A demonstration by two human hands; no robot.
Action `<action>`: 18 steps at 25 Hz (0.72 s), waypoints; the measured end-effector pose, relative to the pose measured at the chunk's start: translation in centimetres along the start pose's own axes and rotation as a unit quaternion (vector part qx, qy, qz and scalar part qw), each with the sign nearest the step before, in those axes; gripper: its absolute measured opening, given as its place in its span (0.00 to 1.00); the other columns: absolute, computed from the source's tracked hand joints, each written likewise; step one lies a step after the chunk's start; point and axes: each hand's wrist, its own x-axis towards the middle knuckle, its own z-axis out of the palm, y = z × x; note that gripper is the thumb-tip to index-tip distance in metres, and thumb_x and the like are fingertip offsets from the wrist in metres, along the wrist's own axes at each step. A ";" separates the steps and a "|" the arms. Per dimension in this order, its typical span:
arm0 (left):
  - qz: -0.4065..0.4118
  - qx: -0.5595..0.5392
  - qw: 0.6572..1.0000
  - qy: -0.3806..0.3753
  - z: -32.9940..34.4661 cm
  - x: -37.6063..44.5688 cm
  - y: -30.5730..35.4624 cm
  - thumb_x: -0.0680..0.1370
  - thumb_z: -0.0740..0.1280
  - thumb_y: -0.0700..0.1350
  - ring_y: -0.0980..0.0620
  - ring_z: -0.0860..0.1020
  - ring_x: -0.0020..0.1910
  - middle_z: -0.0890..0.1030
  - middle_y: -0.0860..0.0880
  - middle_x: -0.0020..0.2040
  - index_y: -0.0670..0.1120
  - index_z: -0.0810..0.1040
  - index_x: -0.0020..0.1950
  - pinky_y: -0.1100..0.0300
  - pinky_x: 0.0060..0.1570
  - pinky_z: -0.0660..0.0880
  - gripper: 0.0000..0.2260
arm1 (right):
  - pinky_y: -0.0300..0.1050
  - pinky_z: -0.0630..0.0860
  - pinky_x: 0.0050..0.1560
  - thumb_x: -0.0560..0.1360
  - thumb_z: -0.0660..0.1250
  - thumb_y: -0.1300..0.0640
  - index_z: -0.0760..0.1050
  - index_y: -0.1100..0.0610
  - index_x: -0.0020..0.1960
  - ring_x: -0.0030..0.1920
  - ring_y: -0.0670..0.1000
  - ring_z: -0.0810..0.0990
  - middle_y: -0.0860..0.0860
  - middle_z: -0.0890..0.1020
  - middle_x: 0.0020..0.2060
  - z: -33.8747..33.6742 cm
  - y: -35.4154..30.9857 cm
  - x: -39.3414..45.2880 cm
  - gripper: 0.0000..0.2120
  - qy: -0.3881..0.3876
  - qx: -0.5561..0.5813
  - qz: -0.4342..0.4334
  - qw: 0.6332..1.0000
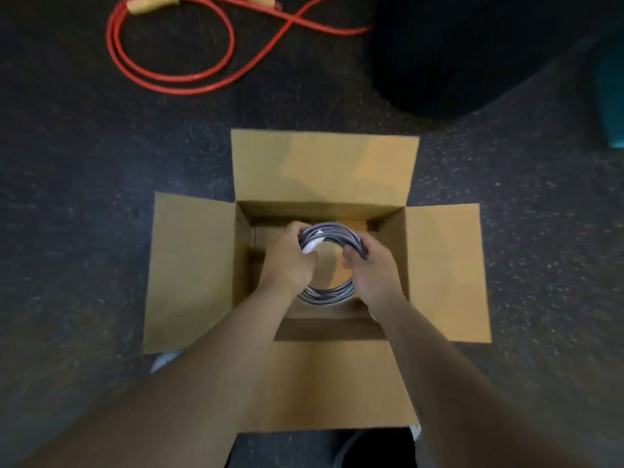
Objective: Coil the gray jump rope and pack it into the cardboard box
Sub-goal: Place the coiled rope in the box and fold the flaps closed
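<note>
The gray jump rope (329,231) is wound into a round coil of several loops, with a white part showing at its left side. It hangs inside the mouth of the open cardboard box (192,265), whose four flaps lie spread outward on the floor. My left hand (287,261) grips the coil's left side and my right hand (371,268) grips its right side. Both forearms reach in over the near flap. The hands hide the coil's two sides, and I cannot tell whether it touches the box bottom.
An orange rope (172,59) with tan handles lies looped on the dark speckled floor beyond the box, at the upper left. A large black object (456,52) fills the upper right, with a teal thing (611,92) at the right edge.
</note>
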 end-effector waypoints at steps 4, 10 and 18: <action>-0.057 0.004 0.998 0.031 6.0 5.5 -7.3 0.75 0.71 0.37 0.50 0.81 0.48 0.83 0.50 0.52 0.49 0.79 0.59 0.59 0.45 0.73 0.15 | 0.45 0.73 0.47 0.81 0.67 0.57 0.81 0.54 0.52 0.46 0.53 0.82 0.50 0.84 0.43 4.3 7.7 6.3 0.04 -0.019 -0.052 0.023 0.998; -0.048 0.091 0.990 0.101 8.9 8.1 -11.7 0.74 0.69 0.40 0.43 0.72 0.61 0.80 0.43 0.57 0.50 0.80 0.60 0.51 0.59 0.72 0.15 | 0.55 0.77 0.59 0.79 0.68 0.59 0.78 0.53 0.57 0.55 0.55 0.79 0.53 0.80 0.53 7.7 10.5 9.9 0.07 -0.011 -0.165 -0.057 0.985; -0.032 0.087 0.985 0.143 0.4 2.6 -5.8 0.73 0.73 0.48 0.41 0.75 0.63 0.78 0.43 0.60 0.49 0.78 0.66 0.46 0.64 0.72 0.21 | 0.48 0.73 0.63 0.80 0.68 0.52 0.78 0.55 0.66 0.62 0.57 0.80 0.56 0.82 0.60 0.0 3.7 4.9 0.16 -0.026 -0.156 -0.046 0.986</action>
